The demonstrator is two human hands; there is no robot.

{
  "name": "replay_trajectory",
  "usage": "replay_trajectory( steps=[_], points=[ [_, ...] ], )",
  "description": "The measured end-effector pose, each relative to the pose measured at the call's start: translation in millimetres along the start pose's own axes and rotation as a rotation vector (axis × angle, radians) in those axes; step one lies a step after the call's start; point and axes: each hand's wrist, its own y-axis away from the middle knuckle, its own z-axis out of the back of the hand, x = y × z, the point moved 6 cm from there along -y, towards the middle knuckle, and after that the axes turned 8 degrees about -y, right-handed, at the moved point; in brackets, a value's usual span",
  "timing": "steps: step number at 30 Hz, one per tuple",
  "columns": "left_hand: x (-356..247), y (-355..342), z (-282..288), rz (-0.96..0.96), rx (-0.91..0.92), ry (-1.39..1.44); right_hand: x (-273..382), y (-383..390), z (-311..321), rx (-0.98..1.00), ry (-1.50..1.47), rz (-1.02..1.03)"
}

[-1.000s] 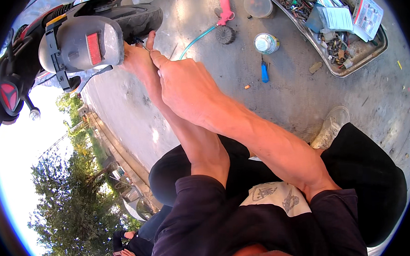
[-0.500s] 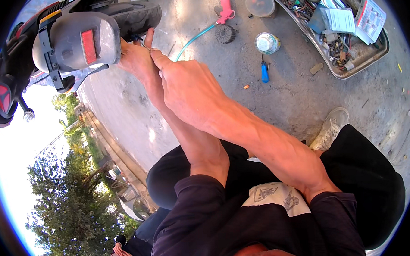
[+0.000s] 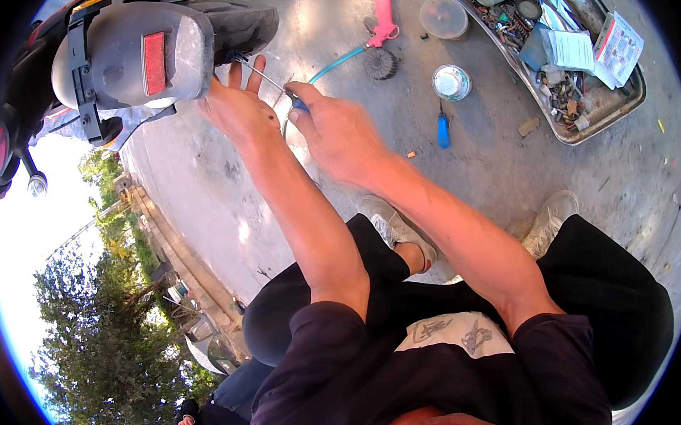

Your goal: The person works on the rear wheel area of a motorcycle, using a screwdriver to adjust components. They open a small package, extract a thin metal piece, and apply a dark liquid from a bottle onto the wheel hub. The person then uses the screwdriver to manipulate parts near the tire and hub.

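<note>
A screwdriver (image 3: pixel 269 79) is gripped in my right hand (image 3: pixel 335 132), its blue handle mostly covered by my fingers. Its metal shaft slants up and left, the tip lost in the dark area beside a motorbike's rear tyre (image 3: pixel 257 26). My left hand (image 3: pixel 241 116) reaches beside the lower edge of the dark rear mudguard (image 3: pixel 117 64), two fingers stretched up and apart behind the shaft. The rest of its fingers are partly hidden, and what they touch cannot be made out. A red reflector (image 3: pixel 155 64) sits on the mudguard.
On the concrete ground lie a pink air gun (image 3: pixel 383 22) with a blue hose, a blue-handled tool (image 3: pixel 442 132), a tin can (image 3: pixel 451 83) and a round plastic tub (image 3: pixel 443 18). A metal tray (image 3: pixel 603 115) holds loose parts. Another person (image 3: pixel 216 419) sits lower left with a phone.
My right hand has drawn back down and right, away from my left hand, so the screwdriver's shaft and blue handle now show. Two left fingers have come into view, spread. The whole view has shifted slightly.
</note>
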Motion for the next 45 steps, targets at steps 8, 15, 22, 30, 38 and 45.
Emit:
replay_trajectory(
  steps=[8,15,22,30,38,45],
  points=[
    [74.4,17.7,14.3,0.167,0.148,0.043,-41.4,-23.3,3.0,-0.059,0.872,0.079],
    [90.1,18.0,-12.6,-0.009,0.417,0.104,-17.1,-46.7,32.9,0.591,0.936,-0.190],
    [102.1,1.6,-9.3,-0.095,0.791,-0.268,0.9,-97.1,130.5,0.957,1.318,-0.274],
    [107.2,-8.6,38.2,-0.186,1.300,-1.384,30.1,-14.8,315.6,0.472,1.359,-0.398],
    [49.2,63.4,56.8,-0.570,1.428,-1.215,-47.1,73.7,335.4,0.203,1.496,-0.070],
    [57.1,154.3,-53.8,-0.740,1.345,-0.941,-47.0,71.7,343.1,0.342,1.446,0.083]
  ],
)
